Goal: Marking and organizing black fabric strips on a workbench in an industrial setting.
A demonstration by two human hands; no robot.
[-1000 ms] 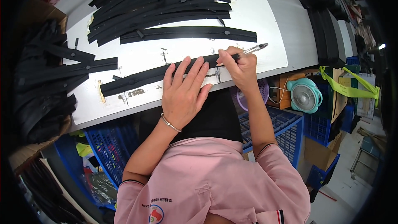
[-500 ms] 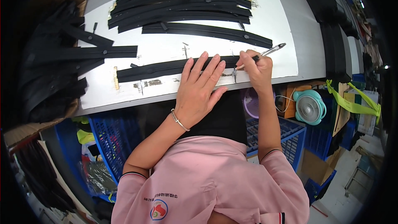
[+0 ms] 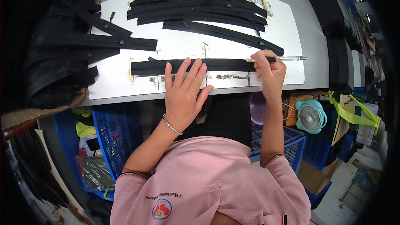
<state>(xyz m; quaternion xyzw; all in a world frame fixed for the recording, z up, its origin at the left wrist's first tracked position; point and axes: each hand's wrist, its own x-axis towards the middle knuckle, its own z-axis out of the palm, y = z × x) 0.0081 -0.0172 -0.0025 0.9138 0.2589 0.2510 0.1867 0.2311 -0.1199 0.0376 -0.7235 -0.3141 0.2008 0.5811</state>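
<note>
left fingers (image 3: 181, 73) flat on black zipper strip (image 3: 231, 65), right fingers (image 3: 263, 62) holding pen (image 3: 290, 58)

Presses black strip (image 3: 229, 65) against white board (image 3: 112, 85) with left hand (image 3: 185, 89), fingers laid across near mid-length. Grips pen (image 3: 298, 58) in right hand (image 3: 269, 75) at strip's right end, with clear pen end pointing right. Wears metal bangle (image 3: 171, 126) on left wrist. Beyond strip, on same board: slanted single strip (image 3: 225, 35), then overlapping pile (image 3: 196, 11). At left: black bundle (image 3: 54, 54), partly overlapping board. At right, below table (image 3: 310, 21): turquoise fan (image 3: 311, 116), purple basket (image 3: 258, 110).
</note>
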